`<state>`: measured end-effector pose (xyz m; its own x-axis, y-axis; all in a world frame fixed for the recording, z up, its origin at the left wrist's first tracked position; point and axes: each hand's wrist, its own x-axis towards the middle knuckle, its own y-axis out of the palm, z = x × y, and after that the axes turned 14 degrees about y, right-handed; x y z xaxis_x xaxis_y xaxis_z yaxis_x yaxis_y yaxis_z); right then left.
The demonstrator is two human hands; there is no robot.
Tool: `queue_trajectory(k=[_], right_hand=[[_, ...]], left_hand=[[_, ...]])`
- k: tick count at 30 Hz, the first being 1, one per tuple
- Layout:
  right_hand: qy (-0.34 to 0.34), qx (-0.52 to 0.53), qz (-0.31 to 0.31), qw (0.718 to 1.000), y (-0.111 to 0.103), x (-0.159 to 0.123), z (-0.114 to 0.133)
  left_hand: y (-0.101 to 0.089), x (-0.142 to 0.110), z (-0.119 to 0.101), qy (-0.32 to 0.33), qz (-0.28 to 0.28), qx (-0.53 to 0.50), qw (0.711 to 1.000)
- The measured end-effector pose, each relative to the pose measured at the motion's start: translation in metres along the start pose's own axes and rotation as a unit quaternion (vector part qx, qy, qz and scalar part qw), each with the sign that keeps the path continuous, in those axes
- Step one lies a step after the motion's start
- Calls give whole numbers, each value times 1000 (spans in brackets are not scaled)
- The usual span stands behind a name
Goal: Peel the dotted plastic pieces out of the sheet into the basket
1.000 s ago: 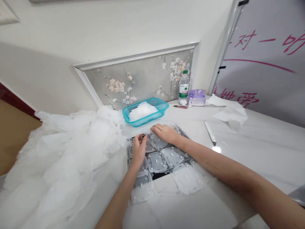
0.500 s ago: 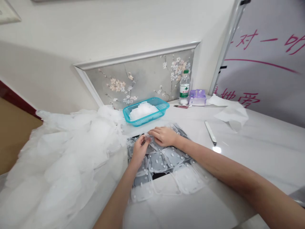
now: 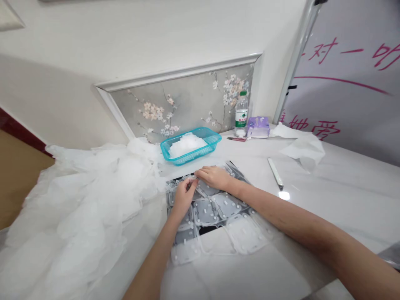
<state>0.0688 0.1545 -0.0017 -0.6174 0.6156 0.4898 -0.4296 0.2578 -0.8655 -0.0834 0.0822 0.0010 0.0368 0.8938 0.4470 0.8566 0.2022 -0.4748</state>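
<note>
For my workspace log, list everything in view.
patterned panels: several, translucent grey, centre
dark patches: several, black, around panels
sheet pile: one, translucent white, left
basket: one, teal, beyond panels
white pieces: uncounted, white, in basket
bottle: one, clear, back
pack: one, purple, right of bottle
snips: one, reddish, by bottle
crumpled sheet: one, white, right back
slim tool: one, white, right
floral panel: one, grey, behind basket
wall: one, white, back
whiteboard: one, white, far right
unclear surface: one, tan, far left
table: one, white, under panels
left hand: one, bare, over panels
right hand: one, bare, over panels
</note>
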Motion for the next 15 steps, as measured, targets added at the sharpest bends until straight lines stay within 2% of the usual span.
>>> queue_trajectory(k=[6, 15], right_hand=[[55, 1, -13, 998, 7, 2, -1], [101, -26, -33, 994, 9, 1, -1]], left_hand=[[0, 5, 0, 19, 30, 16, 999], [0, 11, 2, 24, 41, -3, 999]])
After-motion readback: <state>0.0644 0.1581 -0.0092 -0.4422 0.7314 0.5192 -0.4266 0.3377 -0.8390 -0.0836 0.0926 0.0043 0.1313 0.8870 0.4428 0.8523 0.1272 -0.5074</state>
